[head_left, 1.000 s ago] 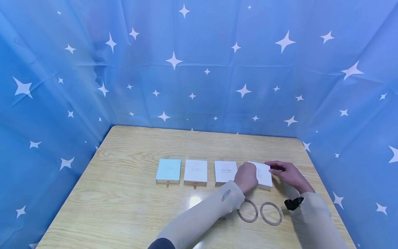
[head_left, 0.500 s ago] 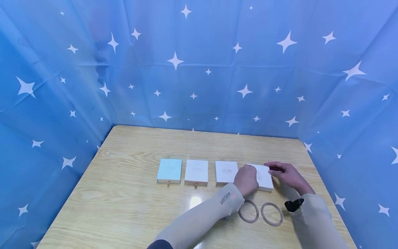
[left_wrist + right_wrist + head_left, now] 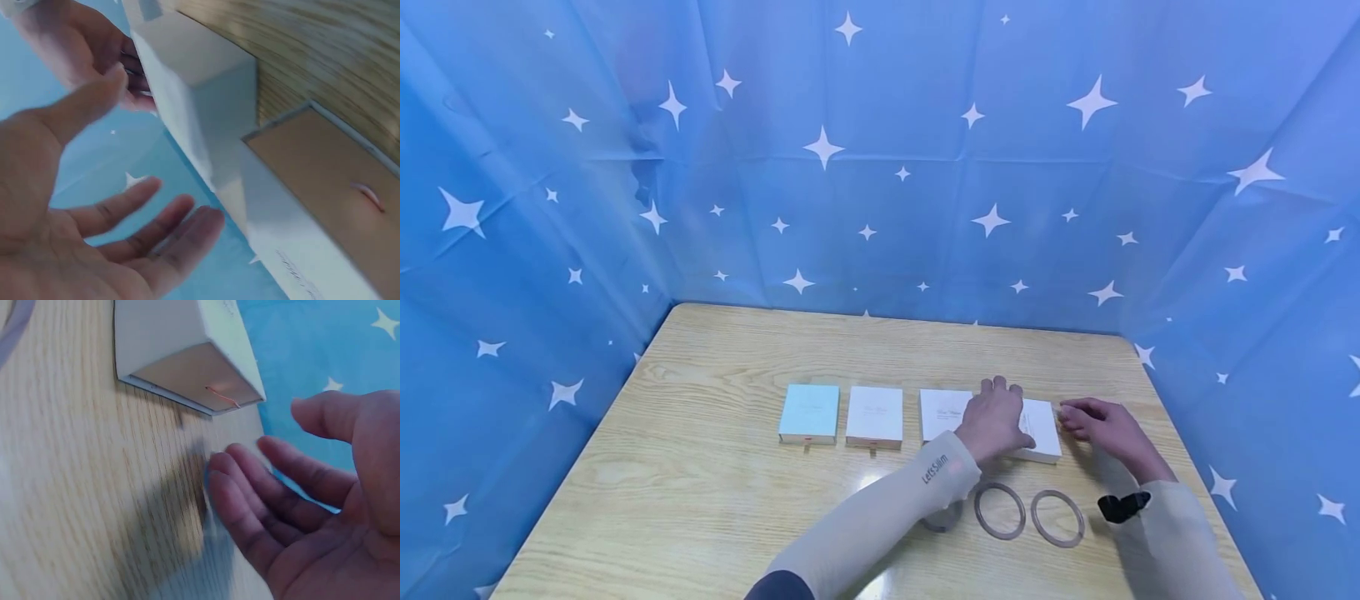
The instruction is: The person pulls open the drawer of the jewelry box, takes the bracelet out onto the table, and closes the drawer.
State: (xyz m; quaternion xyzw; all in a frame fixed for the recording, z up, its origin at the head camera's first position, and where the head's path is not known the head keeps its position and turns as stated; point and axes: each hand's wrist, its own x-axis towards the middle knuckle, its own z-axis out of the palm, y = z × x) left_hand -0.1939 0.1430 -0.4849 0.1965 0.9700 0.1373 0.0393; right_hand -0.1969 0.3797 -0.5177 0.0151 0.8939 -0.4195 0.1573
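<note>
My left hand [image 3: 992, 417] is above the left part of the rightmost white box [image 3: 1040, 429], its fingers loosely spread and holding nothing. In the left wrist view, a gap shows between these fingers and the box side [image 3: 231, 119]. Just right of the same box, my right hand [image 3: 1108, 433] has relaxed fingers with nothing in them. The right wrist view shows the box end [image 3: 181, 375] with a thin ribbon loop, apart from the fingertips. Left of it lies another white box [image 3: 940, 408] with printed lettering, partly covered by my left hand.
Further left in the row are a white box [image 3: 874, 412] and a light turquoise box [image 3: 809, 410]. Nearer on the wooden table [image 3: 662, 500] lie a greyish ring [image 3: 1000, 536], a second ring [image 3: 1060, 543], and a third ring [image 3: 943, 528] partly behind my left forearm. A star-patterned blue curtain [image 3: 880, 192] surrounds the table.
Both hands have let go of the rightmost box. My left hand's fingers have uncurled and spread; my right hand has drawn slightly right. The box has shifted slightly toward me, turning straighter.
</note>
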